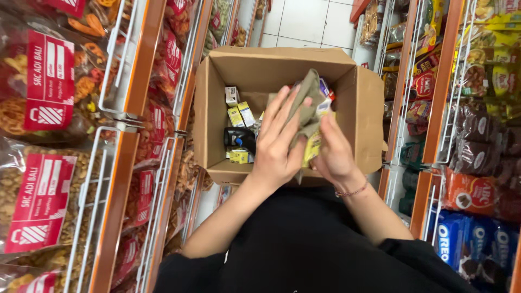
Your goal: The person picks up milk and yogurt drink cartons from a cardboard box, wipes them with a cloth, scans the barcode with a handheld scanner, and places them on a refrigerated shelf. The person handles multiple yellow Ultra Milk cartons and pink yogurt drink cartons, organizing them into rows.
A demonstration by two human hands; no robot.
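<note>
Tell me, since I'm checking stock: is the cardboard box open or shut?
Open. The cardboard box has its flaps spread outward, and small yellow packets and a black item show inside.

An open cardboard box (282,70) sits at centre; above it the left hand (279,141) presses an olive cloth (306,103) against a yellow packet (313,147) held by the right hand (334,152); small yellow cartons (240,115) lie at nine o'clock of the hands; wire snack shelves (116,70) flank both sides.
</note>
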